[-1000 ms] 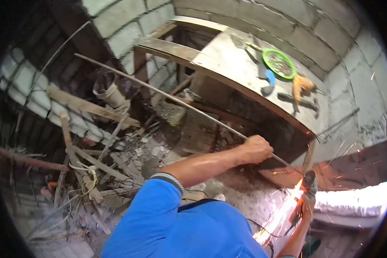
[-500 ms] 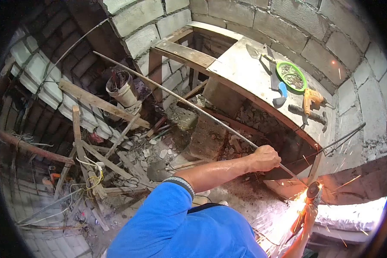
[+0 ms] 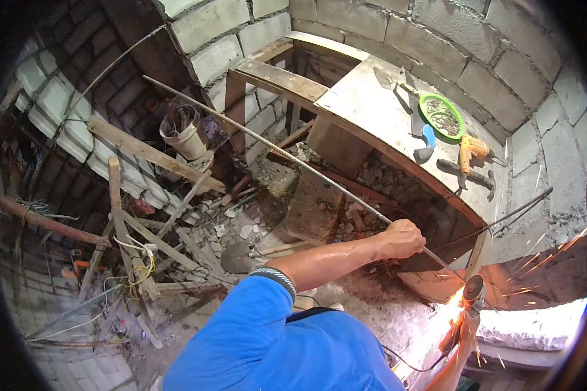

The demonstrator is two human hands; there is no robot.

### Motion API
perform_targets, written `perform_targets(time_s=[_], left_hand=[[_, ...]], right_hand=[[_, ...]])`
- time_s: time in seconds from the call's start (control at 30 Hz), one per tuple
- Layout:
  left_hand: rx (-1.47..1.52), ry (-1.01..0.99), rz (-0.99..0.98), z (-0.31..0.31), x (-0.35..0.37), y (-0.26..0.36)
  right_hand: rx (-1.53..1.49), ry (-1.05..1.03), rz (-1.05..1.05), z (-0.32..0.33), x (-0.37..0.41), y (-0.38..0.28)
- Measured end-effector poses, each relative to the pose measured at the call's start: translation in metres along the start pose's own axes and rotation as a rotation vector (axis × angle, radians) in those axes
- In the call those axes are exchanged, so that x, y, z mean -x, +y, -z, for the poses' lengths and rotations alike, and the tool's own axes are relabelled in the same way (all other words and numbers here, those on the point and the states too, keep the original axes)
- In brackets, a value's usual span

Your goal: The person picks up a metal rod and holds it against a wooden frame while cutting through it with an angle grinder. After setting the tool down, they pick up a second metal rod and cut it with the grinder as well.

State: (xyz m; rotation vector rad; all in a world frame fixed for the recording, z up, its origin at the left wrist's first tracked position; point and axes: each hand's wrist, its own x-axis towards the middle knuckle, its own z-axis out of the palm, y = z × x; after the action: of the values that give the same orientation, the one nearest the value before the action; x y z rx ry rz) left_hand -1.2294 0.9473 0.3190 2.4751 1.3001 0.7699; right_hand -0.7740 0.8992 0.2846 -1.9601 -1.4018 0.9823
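My left hand is wrapped round a long steel rod, which looks like rebar and slants from the upper left down to the lower right. In my right hand is an angle grinder, its round disc upright at the rod's lower end. Bright orange sparks and glare pour off where disc and rod meet, hiding the exact contact. A cord trails from the grinder's rear.
On a board counter lie a yellow drill, a hammer, a blue-handled saw and a green tray of nails or screws. Rubble, scrap wood and a bucket lie left. Block walls surround the counter.
The grinder has shifted very slightly, and its cord shows more below. Sparks now fly further up to the right. My left hand keeps its place on the rod.
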Motion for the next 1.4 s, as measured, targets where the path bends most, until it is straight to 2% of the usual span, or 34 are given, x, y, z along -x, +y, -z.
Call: perform_targets(time_s=[0.57, 1.07, 1.13, 1.23, 1.3, 1.33, 1.4], left_hand=[[-0.016, -0.038, 0.006, 0.001, 0.000, 0.002], [-0.004, 0.024, 0.014, -0.001, 0.001, 0.002], [-0.001, -0.055, 0.004, 0.003, 0.000, 0.002], [-0.014, -0.053, -0.002, -0.001, 0.000, -0.002], [0.091, -0.211, 0.084, 0.028, 0.001, 0.012], [0.084, -0.016, 0.016, 0.015, 0.005, 0.008], [0.025, -0.043, -0.008, 0.006, 0.000, 0.003]], right_hand=[[0.011, -0.009, 0.007, -0.003, 0.005, -0.005], [0.025, -0.026, 0.041, -0.007, -0.001, -0.012], [0.032, -0.028, 0.049, -0.007, 0.000, -0.010], [0.038, -0.030, 0.079, -0.007, -0.005, -0.003], [0.068, -0.003, 0.082, 0.002, -0.001, 0.002], [0.084, 0.012, 0.076, 0.005, 0.001, -0.001], [0.099, 0.041, 0.057, 0.009, 0.008, -0.006]])
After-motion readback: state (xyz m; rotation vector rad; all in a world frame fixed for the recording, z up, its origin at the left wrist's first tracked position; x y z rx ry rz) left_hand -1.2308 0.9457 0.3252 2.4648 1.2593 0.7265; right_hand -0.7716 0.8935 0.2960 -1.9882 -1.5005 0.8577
